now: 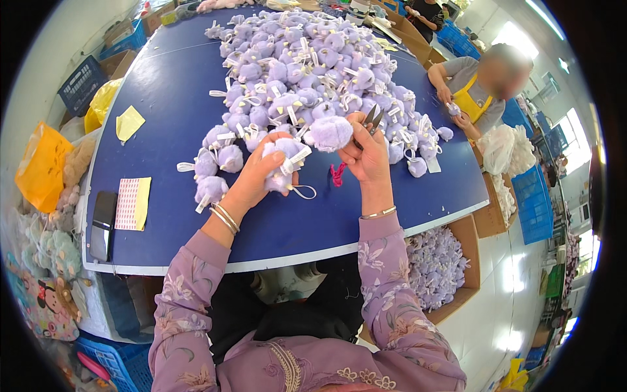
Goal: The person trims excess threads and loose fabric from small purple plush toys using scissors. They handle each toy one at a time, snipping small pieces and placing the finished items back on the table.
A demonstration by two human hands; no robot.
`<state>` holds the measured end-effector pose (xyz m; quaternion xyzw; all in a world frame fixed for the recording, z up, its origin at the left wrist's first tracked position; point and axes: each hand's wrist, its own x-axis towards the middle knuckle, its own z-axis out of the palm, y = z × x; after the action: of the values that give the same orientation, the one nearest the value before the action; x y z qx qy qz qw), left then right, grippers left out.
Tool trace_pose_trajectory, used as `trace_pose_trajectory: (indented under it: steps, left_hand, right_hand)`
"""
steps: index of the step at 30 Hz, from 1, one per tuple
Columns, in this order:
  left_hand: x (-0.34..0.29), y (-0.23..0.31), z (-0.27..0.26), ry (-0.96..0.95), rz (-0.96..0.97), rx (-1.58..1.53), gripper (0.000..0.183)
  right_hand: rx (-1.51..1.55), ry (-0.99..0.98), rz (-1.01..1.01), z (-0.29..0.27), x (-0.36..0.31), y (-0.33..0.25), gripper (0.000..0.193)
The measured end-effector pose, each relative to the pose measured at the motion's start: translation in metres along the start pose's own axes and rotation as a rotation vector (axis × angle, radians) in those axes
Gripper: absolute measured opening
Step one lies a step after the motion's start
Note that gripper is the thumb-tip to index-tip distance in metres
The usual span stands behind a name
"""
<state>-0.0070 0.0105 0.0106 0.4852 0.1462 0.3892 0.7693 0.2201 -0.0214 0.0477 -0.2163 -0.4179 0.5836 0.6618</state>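
My left hand (256, 173) is closed round a small lilac plush toy (279, 157) with a white tag and a thin loop hanging from it. Close by on the right, my right hand (369, 157) pinches a second fluffy lilac plush (330, 134). The same hand also keeps hold of a pair of scissors (373, 120), whose dark blades point up and away from me, slightly parted. A magenta wrapping (337, 174) shows below my right fingers. Just beyond both hands spreads a large heap of similar lilac plush toys (294, 72), many with white tags and loops.
The blue table (294, 222) has a phone (103, 225), a sticker sheet (133, 204) and a yellow paper (129, 124) on its left. A cardboard box (465, 255) of lilac plush stands below at the right. A co-worker (480, 85) handles a plush at the right edge.
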Motion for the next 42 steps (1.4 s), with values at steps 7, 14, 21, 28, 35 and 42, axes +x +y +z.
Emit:
trace_pose_trajectory:
  steps: [7, 14, 21, 28, 35, 42]
  left_hand:
    - [-0.004, 0.002, 0.003, -0.074, -0.003, 0.053, 0.084]
    - [-0.01, 0.004, 0.004, -0.015, 0.027, 0.271, 0.094]
    - [-0.014, 0.004, 0.017, 0.138, 0.182, 1.537, 0.083]
    - [-0.009, 0.015, 0.023, 0.267, 0.434, 1.058, 0.063]
    - [-0.01, 0.01, 0.011, 0.291, 0.404, 0.908, 0.045]
    - [-0.011, 0.015, 0.016, 0.441, 0.214, 1.172, 0.057]
  right_hand:
    - [-0.105, 0.086, 0.047, 0.005, 0.002, 0.007, 0.013]
    - [-0.086, 0.066, 0.18, 0.007, 0.004, 0.022, 0.016]
    - [-0.07, 0.146, 0.139, 0.008, 0.006, 0.021, 0.016]
    - [-0.054, 0.061, 0.27, 0.014, 0.004, 0.033, 0.014]
    - [-0.605, 0.101, 0.3, 0.036, 0.002, 0.042, 0.015]
    - [-0.894, 0.005, -0.045, 0.041, -0.003, 0.049, 0.012]
